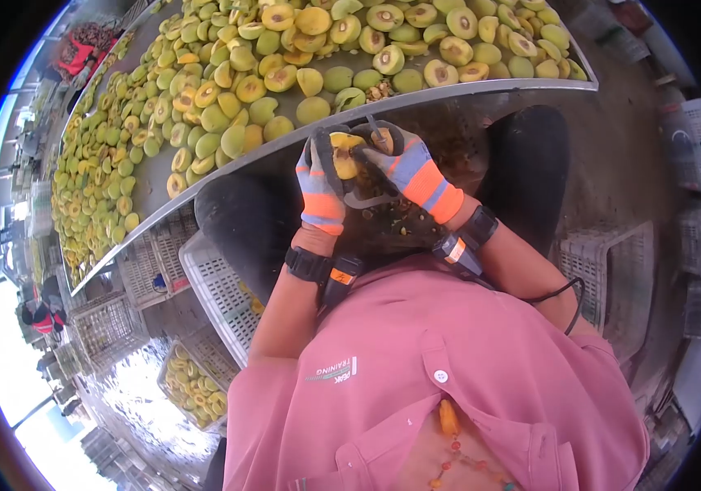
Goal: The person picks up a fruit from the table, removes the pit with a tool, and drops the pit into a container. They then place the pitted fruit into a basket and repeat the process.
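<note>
My left hand (323, 184), in a grey, orange and blue glove, is closed around a yellow cut fruit (344, 155) with a brown middle. Close beside it on the right, my gloved right hand (416, 173) has its fingers curled round a thin dark tool (373, 127); a brownish-orange fruit piece (383, 141) shows between those fingers. The fingertips of both hands almost meet at the yellow fruit. Both hands are just below the edge of a metal table (301, 137) covered with halved green-yellow fruit (215, 119).
A white crate (203, 270) stands left of my legs, and another crate (600, 270) stands at the right. Lower left, a crate holds cut fruit (195, 386). Stacked crates (105, 327) and people in red (76, 57) are farther left.
</note>
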Tool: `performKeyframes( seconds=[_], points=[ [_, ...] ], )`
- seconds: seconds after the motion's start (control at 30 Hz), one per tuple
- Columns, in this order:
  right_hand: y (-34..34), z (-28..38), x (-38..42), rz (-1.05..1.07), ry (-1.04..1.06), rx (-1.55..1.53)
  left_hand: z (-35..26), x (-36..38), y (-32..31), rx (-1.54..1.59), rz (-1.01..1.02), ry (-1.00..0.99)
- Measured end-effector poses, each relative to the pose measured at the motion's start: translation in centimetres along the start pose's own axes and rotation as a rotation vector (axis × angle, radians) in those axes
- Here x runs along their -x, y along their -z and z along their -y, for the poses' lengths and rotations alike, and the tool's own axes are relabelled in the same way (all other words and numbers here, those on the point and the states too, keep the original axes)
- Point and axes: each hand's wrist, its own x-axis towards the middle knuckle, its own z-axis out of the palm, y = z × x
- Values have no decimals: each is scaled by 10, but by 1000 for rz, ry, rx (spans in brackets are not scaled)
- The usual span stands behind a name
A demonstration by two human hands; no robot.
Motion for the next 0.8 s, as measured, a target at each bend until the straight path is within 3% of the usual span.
performKeyframes(
  seconds=[0.03,0.13,0.47,0.5,0.53,0.57,0.6,0.63,0.7,0.8],
  points=[
    [0,-1,0,-29,112,65,-3,0,-1,38,-29,44],
    [7,1,-3,8,183,206,-1,-4,0,-149,17,-55],
    [13,12,-1,129,178,194,1,-3,-4,-598,23,-127],
    [17,-1,-7,140,221,288,5,-5,-1,-715,14,-229],
    [18,-1,-7,185,79,124,10,-3,2,-848,-11,-320],
    [26,-5,-11,243,16,231,-5,3,-3,-1093,-44,-361],
    [32,-10,-15,264,75,374,-8,6,-6,-1065,-50,-334],
    [38,-14,-18,321,-31,337,-9,9,-3,-1087,-32,-330],
    [50,-36,-23,298,34,361,-9,16,-3,-1177,-100,-359],
    [53,-35,-27,382,18,398,-16,24,0,-1193,-62,-238]
  ],
)
